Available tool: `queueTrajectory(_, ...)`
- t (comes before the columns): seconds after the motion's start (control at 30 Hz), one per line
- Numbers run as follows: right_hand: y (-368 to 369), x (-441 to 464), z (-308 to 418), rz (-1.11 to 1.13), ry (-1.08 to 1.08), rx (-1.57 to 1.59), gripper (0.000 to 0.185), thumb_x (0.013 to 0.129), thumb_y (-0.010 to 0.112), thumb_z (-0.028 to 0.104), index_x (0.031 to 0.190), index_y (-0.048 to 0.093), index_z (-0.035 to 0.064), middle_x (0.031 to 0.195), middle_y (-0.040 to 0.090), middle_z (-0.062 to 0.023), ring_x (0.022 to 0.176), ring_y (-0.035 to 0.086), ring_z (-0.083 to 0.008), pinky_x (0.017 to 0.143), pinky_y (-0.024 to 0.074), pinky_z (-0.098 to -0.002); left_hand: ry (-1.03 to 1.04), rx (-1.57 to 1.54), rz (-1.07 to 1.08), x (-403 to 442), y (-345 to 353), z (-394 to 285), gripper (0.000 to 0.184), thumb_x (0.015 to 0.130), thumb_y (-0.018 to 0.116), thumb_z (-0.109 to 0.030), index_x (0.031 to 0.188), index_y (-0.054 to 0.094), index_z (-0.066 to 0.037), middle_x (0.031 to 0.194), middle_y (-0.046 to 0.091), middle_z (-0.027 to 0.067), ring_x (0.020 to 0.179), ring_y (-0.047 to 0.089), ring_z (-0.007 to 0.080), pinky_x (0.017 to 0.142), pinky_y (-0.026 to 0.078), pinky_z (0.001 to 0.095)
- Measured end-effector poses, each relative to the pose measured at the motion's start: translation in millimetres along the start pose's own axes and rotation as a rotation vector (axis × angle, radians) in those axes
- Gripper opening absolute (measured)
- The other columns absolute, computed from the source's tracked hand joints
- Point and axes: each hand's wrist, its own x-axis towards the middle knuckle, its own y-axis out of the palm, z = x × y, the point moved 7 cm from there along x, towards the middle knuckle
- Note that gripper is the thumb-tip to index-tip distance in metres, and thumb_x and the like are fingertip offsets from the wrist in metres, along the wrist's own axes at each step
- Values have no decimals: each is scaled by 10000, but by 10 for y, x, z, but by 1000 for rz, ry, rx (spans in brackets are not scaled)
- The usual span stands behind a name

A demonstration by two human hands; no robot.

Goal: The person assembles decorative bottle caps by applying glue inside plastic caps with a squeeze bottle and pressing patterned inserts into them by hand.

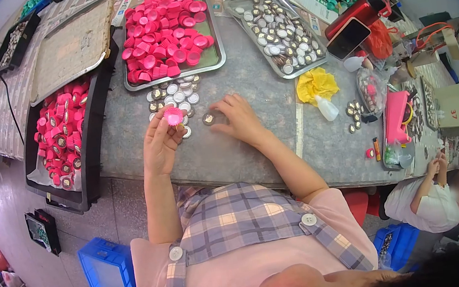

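My left hand (161,142), raised over the table's front part, holds a pink fluted cap (174,115) between its fingertips. To its right, my right hand (238,119) rests low over the table with thumb and fingers apart, beside a small round disc (208,119) that lies near the fingertips. White and dark round discs (177,97) are spread on the table just beyond my left hand. Behind them stands a metal tray (221,58) heaped with pink caps (166,34). Another metal tray (284,74), at the back right, holds many round discs.
A black crate (91,170) of pink pieces is at the left, with an upturned tray (72,45) by it. Right of my hands lie a yellow cloth (316,85), a white bottle (327,108) and a phone (348,38). A co-worker (429,206) sits at the lower right.
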Motion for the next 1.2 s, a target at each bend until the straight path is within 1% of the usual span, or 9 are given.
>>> queueTrajectory(0.23,23,-22,34,-17,-28,-7,328,614,698,240,889,575,111,793,474,-50,831,448,-236,718,365,-336,-11,2,23,-14,59,60,308,859,480,-141,1139,463,-13,1032,558,145,832,571,152,757,490,289)
queueTrajectory(0.3,-146,-48,70,-101,5,202,315,612,704,237,876,593,107,777,492,-49,799,456,-230,703,374,-329,-28,15,58,-27,127,90,315,857,484,-138,1143,463,-10,1048,551,141,872,567,168,773,485,295)
queueTrajectory(0.43,-641,-113,421,-195,-23,256,296,611,712,224,858,607,98,769,507,-50,763,464,-227,681,382,-320,-85,1,103,-55,245,188,316,852,492,-142,1139,474,-11,1066,546,126,914,557,170,798,475,311)
queueTrajectory(0.6,-894,-177,637,-234,-49,214,318,600,721,212,872,610,92,781,512,-48,753,469,-228,667,381,-320,-169,12,219,-98,435,324,349,830,537,-195,1132,498,-23,1032,561,56,909,538,128,812,446,302)
queueTrajectory(0.63,-907,-184,661,-234,-49,213,318,600,721,212,872,610,92,781,512,-48,753,469,-228,667,381,-320,-169,13,220,-99,453,334,349,830,537,-195,1132,498,-23,1032,561,56,909,538,128,812,446,302)
queueTrajectory(0.7,-915,-194,678,-242,-17,196,315,605,715,223,870,605,92,782,512,-46,753,468,-226,669,376,-323,-148,38,214,-104,480,338,406,826,537,-243,1152,463,-11,1015,565,75,866,581,144,732,503,266)
queueTrajectory(0.83,-903,-198,706,-247,-21,129,307,612,707,232,864,600,93,779,510,-43,754,467,-221,681,367,-325,-139,40,204,-132,517,324,389,826,537,-248,1135,475,-20,995,570,60,851,580,130,715,502,251)
queueTrajectory(0.9,-889,-202,700,-251,-28,124,294,621,697,233,859,595,93,774,508,-39,754,466,-216,688,351,-325,-180,18,248,-142,536,357,316,818,561,-195,1090,514,-42,994,552,15,869,522,81,759,448,249)
queueTrajectory(1.2,-902,-218,723,-288,-35,103,286,626,692,220,866,592,99,773,508,-28,756,463,-207,677,329,-324,-152,79,219,-150,567,358,269,799,521,-50,1068,509,-42,946,537,-2,825,513,57,740,437,218)
